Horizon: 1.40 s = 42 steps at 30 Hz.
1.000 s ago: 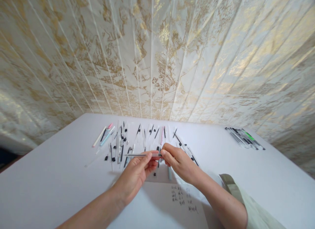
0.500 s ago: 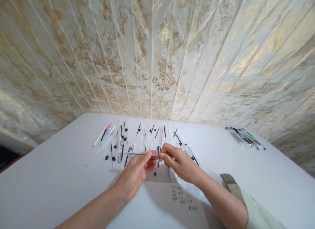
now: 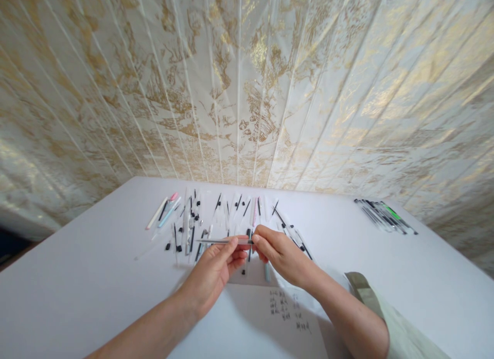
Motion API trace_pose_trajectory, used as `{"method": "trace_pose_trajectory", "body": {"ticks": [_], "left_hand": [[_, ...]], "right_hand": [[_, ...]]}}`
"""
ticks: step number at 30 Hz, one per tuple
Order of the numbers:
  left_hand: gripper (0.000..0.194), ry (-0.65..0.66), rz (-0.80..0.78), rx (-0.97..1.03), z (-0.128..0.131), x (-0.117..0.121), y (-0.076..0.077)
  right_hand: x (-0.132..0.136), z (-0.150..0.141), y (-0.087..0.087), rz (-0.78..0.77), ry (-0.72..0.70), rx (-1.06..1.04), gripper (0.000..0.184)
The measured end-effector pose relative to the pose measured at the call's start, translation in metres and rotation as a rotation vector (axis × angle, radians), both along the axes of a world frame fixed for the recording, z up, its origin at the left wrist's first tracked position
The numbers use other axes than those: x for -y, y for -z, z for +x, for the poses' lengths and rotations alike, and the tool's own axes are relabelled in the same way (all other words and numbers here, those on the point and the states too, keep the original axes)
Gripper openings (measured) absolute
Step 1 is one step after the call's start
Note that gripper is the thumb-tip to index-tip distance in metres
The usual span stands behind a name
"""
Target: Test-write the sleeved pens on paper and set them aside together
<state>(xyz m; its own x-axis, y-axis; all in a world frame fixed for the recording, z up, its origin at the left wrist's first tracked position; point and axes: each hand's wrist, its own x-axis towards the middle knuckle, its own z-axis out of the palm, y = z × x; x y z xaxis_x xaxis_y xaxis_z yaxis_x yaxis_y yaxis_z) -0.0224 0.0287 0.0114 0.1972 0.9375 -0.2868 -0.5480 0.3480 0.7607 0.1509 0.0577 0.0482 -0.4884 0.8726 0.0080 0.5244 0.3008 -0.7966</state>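
My left hand (image 3: 212,271) pinches a slim, clear pen (image 3: 216,241) between thumb and fingers, the pen lying level with its thin tip toward the left. At the pen's other end, my right hand (image 3: 283,256) is closed, thumb and forefinger on a small dark piece there. Beneath and beyond both hands, loose pen parts lie scattered: dark refills (image 3: 192,239), black caps (image 3: 179,248) and clear barrels. A pale blue piece (image 3: 267,271) lies below my right hand, partly covered by it.
A sheet of paper (image 3: 239,328) with handwriting lies nearest me. At the far right of the white table (image 3: 77,287) is a row of pens (image 3: 380,217) with a green label. White, pink and light blue pens (image 3: 170,212) lie at the left. Patterned gold-and-white sheeting (image 3: 239,91) rises behind.
My right hand has shifted very slightly to the right at the pen's end, and more of the dark piece shows. The left hand keeps its hold.
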Motion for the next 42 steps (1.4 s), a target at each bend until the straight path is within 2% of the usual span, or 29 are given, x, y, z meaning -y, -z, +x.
{"method": "trace_pose_trajectory", "body": {"ticks": [4, 9, 12, 15, 18, 23, 30, 36, 39, 42], "left_hand": [[0.024, -0.023, -0.008, -0.001, -0.0012, -0.0016, -0.0002], [0.024, -0.02, -0.003, -0.007, -0.0014, -0.0018, 0.0018], [0.024, -0.006, 0.012, -0.015, -0.0017, -0.0017, 0.0033], [0.025, 0.004, 0.021, -0.021, -0.0015, -0.0016, 0.0039], [0.025, -0.001, 0.019, -0.025, -0.0003, -0.001, 0.0036], [0.024, 0.025, 0.012, -0.023, 0.0013, 0.0008, 0.0009], [0.023, -0.02, -0.02, 0.011, 0.0008, -0.0003, -0.0001], [0.024, -0.02, -0.013, -0.003, 0.0002, 0.0005, 0.0022], [0.025, -0.01, 0.008, -0.02, -0.0006, 0.0009, 0.0024], [0.026, 0.007, 0.058, -0.056, -0.0013, 0.0011, 0.0008]], "right_hand": [[0.0005, -0.0002, -0.0001, 0.065, -0.025, 0.048, 0.018], [0.0024, -0.0015, 0.0003, 0.198, -0.032, 0.169, 0.023], [0.0034, -0.0015, 0.0, 0.265, -0.006, 0.243, 0.017], [0.0038, -0.0007, -0.0007, 0.309, -0.001, 0.255, 0.012], [0.0034, 0.0004, -0.0008, 0.335, -0.028, 0.264, 0.017], [0.0008, 0.0023, -0.0001, 0.289, 0.004, 0.248, 0.025], [-0.0003, 0.0052, -0.0006, 0.29, -0.039, 0.208, 0.012], [0.0015, 0.0043, -0.0023, 0.319, -0.052, 0.243, 0.016], [0.0024, 0.0047, -0.0031, 0.261, -0.049, 0.202, 0.017], [0.0022, 0.0058, -0.0032, 0.128, -0.062, 0.089, 0.018]]}}
